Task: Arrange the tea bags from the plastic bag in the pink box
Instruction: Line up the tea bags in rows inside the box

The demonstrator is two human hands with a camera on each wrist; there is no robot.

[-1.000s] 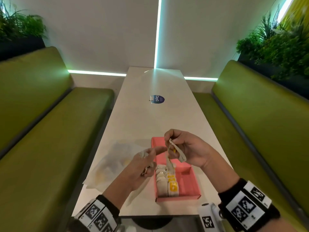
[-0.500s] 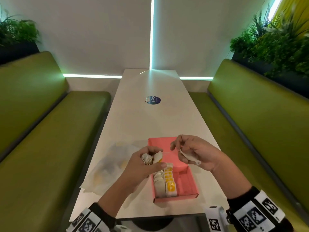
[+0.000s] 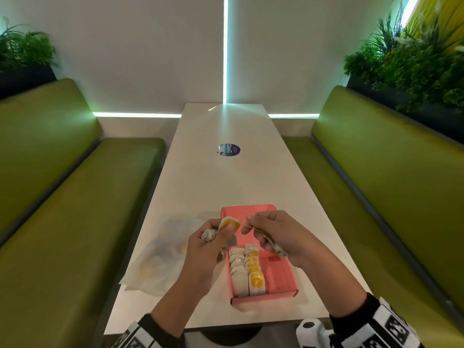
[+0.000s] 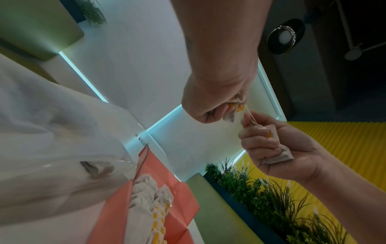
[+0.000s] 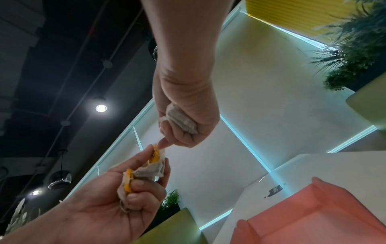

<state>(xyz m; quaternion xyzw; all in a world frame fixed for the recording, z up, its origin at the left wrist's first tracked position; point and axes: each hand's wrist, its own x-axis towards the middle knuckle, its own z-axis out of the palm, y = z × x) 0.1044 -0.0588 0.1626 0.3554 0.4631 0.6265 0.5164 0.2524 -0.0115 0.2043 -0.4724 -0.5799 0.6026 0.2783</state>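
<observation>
The left hand (image 3: 213,237), which clutched crumpled tea bags half a second ago, now shows a yellow-tagged tea bag (image 3: 229,223) at its fingertips. The right hand (image 3: 271,234) has closed in, pinching its string (image 3: 244,225).

Head view: high, forward-down along table (image 3: 226,177). 2 wrist views: close, upward from under hands; all 3 share pink box (image 3: 278,275).

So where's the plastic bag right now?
In the head view the plastic bag lies crumpled on the table, left of the pink box, beside the left hand.
</observation>
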